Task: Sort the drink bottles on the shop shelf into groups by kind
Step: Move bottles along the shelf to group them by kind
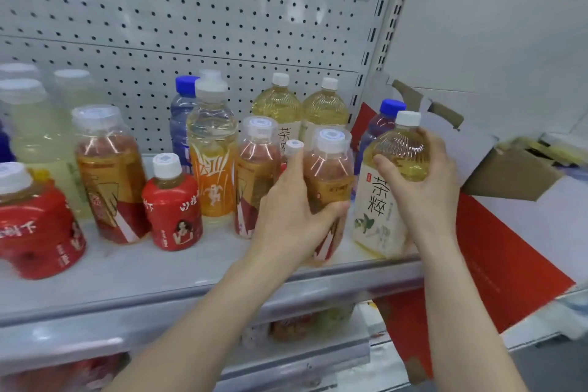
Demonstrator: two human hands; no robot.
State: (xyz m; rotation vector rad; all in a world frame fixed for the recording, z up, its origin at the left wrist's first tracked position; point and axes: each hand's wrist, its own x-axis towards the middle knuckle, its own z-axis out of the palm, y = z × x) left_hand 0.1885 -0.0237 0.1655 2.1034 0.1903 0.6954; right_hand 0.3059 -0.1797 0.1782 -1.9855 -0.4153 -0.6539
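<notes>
My left hand (291, 210) grips a red-and-gold labelled tea bottle (329, 175) near the front of the shelf (191, 277). My right hand (420, 188) grips a pale yellow tea bottle with a white label (381, 200) standing at the shelf's right end. Two more yellow tea bottles (280, 105) (326, 108) stand behind. Other red-and-gold bottles (105, 175) (254, 169), an orange-labelled bottle (212, 149), short red bottles (173, 200) (35, 219) and blue-capped bottles (182, 114) (380, 124) share the shelf.
Cloudy pale bottles (38, 124) stand at the back left. A pegboard back wall (191, 25) closes the shelf. An open cardboard box (515, 172) and a red sheet (496, 251) lie to the right. A lower shelf (296, 325) holds more goods.
</notes>
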